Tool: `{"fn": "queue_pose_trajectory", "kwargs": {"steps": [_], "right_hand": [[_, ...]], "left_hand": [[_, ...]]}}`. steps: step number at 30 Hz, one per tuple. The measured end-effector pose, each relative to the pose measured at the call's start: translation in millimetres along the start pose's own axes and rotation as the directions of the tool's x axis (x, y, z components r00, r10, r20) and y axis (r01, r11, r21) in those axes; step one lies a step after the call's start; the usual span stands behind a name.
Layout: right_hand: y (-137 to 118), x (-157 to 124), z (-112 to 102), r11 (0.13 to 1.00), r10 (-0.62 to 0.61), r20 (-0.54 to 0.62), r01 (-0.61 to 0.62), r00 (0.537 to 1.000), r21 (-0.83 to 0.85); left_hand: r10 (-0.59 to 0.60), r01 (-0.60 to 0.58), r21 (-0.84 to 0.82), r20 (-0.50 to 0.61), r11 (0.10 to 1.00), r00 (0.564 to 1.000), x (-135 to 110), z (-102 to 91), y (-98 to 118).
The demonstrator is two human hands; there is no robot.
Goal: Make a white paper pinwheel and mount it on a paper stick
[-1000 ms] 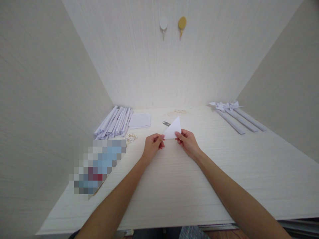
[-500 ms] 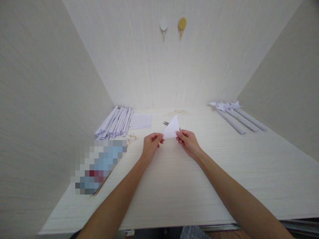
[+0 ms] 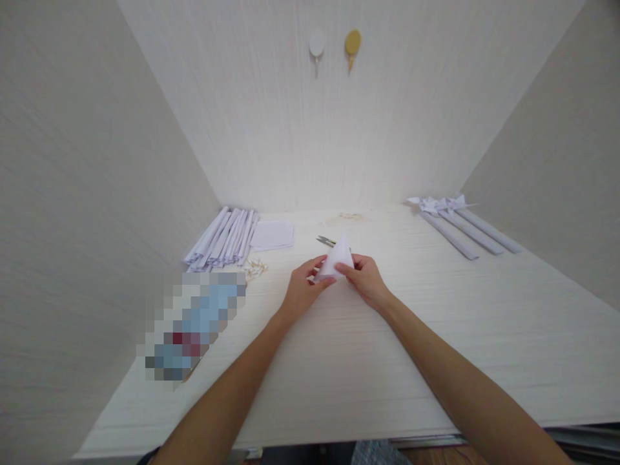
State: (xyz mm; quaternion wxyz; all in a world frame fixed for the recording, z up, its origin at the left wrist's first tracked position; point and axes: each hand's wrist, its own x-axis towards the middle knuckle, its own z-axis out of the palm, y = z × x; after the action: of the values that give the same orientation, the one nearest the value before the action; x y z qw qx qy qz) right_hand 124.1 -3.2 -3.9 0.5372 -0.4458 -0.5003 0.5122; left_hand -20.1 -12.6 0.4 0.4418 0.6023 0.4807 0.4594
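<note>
Between my hands is a white sheet of paper (image 3: 338,256), bent into a pointed, triangular shape with its tip facing away from me. My left hand (image 3: 306,283) grips its lower left corner, thumb in front and fingers behind. On the other side my right hand (image 3: 365,278) holds it, the thumb pressed on its front face and the fingers behind. Just beyond the paper a pair of thread snips (image 3: 325,241) lies on the table, partly hidden by the paper.
At the back left are a pile of rolled paper tubes (image 3: 225,239), a stack of white paper squares (image 3: 272,235) and small white-and-tan pieces (image 3: 255,267). Three paper tubes with folded paper tops (image 3: 448,226) lie back right. A blurred-out object (image 3: 203,326) sits left. Two hooks (image 3: 353,42) hang on the wall.
The flat triangle of paper is now curved and held lower. My left hand has moved right and round its corner. My right thumb has slid onto its face. More of the snips shows.
</note>
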Motion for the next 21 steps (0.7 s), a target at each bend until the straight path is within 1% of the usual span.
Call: {"fn": "queue_pose_trajectory", "kwargs": {"steps": [4,8,10,12,14,15,17,18,21], "right_hand": [[-4.5,-1.9,1.2,0.997,0.007,0.075,-0.001,0.997,-0.076],[-6.1,-2.7,1.3,0.991,0.007,0.122,0.009,0.992,-0.132],[-5.4,-4.1,1.5,0.988,0.017,0.166,0.009,0.986,-0.153],[-4.2,-6.5,2.3,0.983,0.015,0.190,0.020,0.982,-0.182],[-2.8,-9.1,3.5,0.970,-0.015,0.184,0.059,0.983,-0.236],[-2.0,-10.0,4.1,0.960,-0.039,0.170,0.084,0.985,-0.267],[-0.5,-10.4,4.9,0.943,-0.095,0.121,0.128,0.988,-0.306],[0.3,-9.9,5.1,0.944,-0.118,0.091,0.140,0.989,-0.300],[2.0,-6.8,4.9,0.970,-0.127,0.017,0.128,0.992,-0.209]], "left_hand": [[-0.008,0.009,-0.024,0.027,1.000,1.000,-0.6,-0.6,-0.1],[-0.003,0.003,0.020,0.042,1.000,0.999,-1.6,-2.2,2.0],[-0.005,0.006,0.025,-0.021,1.000,1.000,-1.4,-3.2,2.0],[-0.016,0.014,-0.018,-0.129,1.000,0.992,-0.3,-4.3,0.8],[-0.036,0.020,-0.078,-0.209,0.997,0.977,1.0,-5.3,-0.9],[-0.042,0.021,-0.097,-0.222,0.995,0.974,1.4,-5.7,-1.6],[-0.033,0.015,-0.088,-0.208,0.996,0.978,1.5,-5.8,-1.8],[-0.019,0.007,-0.060,-0.193,0.998,0.981,0.9,-5.4,-1.3],[0.022,-0.014,0.053,-0.142,0.998,0.990,-2.4,-2.9,1.8]]}}
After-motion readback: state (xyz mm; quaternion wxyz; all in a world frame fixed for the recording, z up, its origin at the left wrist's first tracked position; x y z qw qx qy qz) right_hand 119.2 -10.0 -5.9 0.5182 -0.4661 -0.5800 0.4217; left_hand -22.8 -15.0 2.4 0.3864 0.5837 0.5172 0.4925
